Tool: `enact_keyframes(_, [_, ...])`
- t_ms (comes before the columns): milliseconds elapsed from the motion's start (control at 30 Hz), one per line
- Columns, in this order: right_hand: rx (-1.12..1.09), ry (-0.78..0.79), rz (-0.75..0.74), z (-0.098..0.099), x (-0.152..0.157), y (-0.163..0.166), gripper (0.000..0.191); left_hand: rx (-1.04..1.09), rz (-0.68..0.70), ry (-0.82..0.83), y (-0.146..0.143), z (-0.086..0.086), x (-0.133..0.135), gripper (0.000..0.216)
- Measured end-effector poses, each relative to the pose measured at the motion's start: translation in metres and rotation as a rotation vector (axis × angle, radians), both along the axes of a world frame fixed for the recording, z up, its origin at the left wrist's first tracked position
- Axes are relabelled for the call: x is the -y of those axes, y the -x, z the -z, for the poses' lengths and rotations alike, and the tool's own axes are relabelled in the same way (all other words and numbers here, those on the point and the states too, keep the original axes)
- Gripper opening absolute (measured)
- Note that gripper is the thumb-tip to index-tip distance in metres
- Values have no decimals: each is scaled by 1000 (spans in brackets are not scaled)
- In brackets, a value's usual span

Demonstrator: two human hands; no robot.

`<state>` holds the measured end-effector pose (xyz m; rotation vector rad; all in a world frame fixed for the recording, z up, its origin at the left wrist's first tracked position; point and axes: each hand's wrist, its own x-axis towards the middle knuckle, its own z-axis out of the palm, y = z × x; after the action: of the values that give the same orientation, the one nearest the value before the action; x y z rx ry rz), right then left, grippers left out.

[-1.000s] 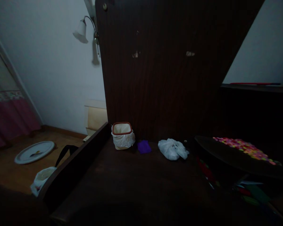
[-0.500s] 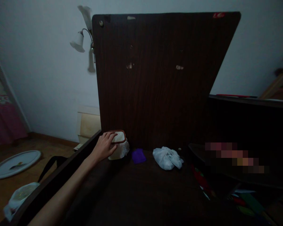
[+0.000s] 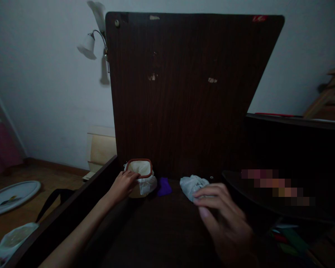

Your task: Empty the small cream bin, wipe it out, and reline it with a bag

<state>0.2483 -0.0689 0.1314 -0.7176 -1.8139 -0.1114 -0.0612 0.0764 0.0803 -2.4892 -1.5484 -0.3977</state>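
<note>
A small bin [image 3: 134, 192] with a reddish-brown rim and a white plastic liner stands on the dark surface near its left side. My left hand [image 3: 125, 184] grips the bin's near rim, its fingers over the edge; the thumb is hard to make out. Toward the right, a knotted white plastic bag [image 3: 189, 186] lies on the same surface. Reaching at the bag's right side is my right hand [image 3: 226, 219], fingers bent and apart, slightly blurred; I cannot tell whether it touches the bag. A purple folded piece [image 3: 164, 187] lies between bin and bag.
A tall dark wooden panel [image 3: 181, 104] rises behind the surface, and a raised side board [image 3: 80, 197] borders the left. At right are a dark curved shelf [image 3: 240, 193] and several colourful items below. A wall lamp [image 3: 87, 46] hangs at upper left.
My right hand has come into view beside the white bag. The bin now appears tipped less away, its opening more visible, with my left hand still at its rim. The view has shifted slightly.
</note>
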Motion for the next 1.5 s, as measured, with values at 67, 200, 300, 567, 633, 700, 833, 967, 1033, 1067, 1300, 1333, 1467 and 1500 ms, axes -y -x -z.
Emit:
enact_keyframes(67, [64, 86, -41, 9, -33, 15, 16, 2, 21, 5, -4, 0, 10, 24])
enact_keyframes(200, [213, 372, -120, 36, -73, 42, 22, 31, 72, 28, -16, 1, 32, 19])
enact_keyframes(300, [278, 473, -127, 44, -86, 56, 29, 85, 135, 12, -21, 6, 48, 15])
enact_keyframes(567, [523, 465, -152, 38, -97, 66, 13, 638, 184, -173, -6, 45, 47, 95])
enact_keyframes(633, [562, 456, -147, 38, -98, 64, 12, 806, 197, -12, -3, 59, 36, 119])
enact_keyframes(700, [557, 459, -155, 38, -98, 63, 10, 947, 232, 138, -3, 73, 25, 134])
enact_keyframes(833, [492, 476, -184, 39, -97, 64, 4, 1084, 312, 355, -13, 89, 16, 133])
enact_keyframes(967, [431, 507, -196, 39, -95, 64, 4, 1163, 264, 396, -19, 92, 18, 126])
enact_keyframes(1033, [409, 524, -193, 38, -93, 63, 5, 1142, 244, 405, -19, 92, 19, 123])
enact_keyframes(1067, [403, 533, -186, 37, -92, 63, 6, 1124, 242, 411, -19, 92, 20, 122])
enact_keyframes(1300, [368, 559, -127, 29, -86, 62, 9, 1107, 253, 404, -19, 90, 23, 118])
enact_keyframes(1333, [357, 545, -125, 27, -86, 61, 9, 1106, 265, 405, -19, 90, 23, 116])
enact_keyframes(1467, [331, 478, -137, 15, -88, 58, 11, 1074, 303, 410, -22, 88, 26, 113])
enact_keyframes(1500, [315, 467, -130, 12, -88, 58, 11, 1062, 297, 411, -23, 88, 27, 112])
